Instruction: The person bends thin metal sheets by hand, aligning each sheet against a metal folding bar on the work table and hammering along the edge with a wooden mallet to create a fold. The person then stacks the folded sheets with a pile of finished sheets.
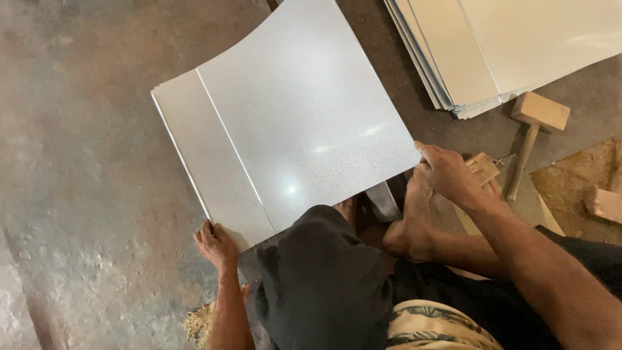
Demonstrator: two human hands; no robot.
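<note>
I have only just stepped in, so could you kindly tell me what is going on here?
A person sits on the floor holding a large silvery metal sheet by its near edge. The left hand grips the near left corner, and the right hand holds the near right corner. The sheet bends upward at its far end. A stack of similar sheets lies at the upper right, with a wooden mallet beside it.

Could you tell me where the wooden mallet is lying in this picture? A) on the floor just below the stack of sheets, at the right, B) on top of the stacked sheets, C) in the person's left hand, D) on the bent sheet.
A: the wooden mallet lies on the floor beside the stack of sheets, touched by neither hand.
</note>
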